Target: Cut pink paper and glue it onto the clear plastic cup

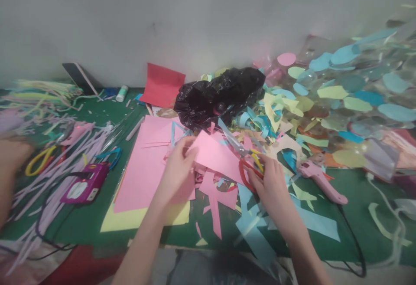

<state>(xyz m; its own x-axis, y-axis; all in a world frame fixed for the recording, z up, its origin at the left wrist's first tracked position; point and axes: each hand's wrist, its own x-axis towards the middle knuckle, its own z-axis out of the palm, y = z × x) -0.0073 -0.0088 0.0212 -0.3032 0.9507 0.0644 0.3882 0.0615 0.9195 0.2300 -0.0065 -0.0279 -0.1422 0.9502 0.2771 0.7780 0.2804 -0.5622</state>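
Note:
My left hand (180, 163) pinches the left edge of a pink paper piece (216, 155), thumb on top. In my right hand (271, 185) is a pair of scissors (241, 147) with red and yellow handles. Its blades are spread and point up and left, beside the paper's upper right edge; whether they touch it I cannot tell. Under and around both hands lie pink paper scraps (214, 198) and blue paper scraps (255, 233). Left of my left hand, larger pink sheets (139, 181) are stacked over a yellow sheet (113, 223).
A black plastic bag (224, 94) and a red sheet (164, 85) are at the back. Paper discs (347, 98) heap up on the right, near a pink glue gun (323, 181). On the left are a purple box (86, 184), pale strips (58, 215) and another person's arm (11, 168).

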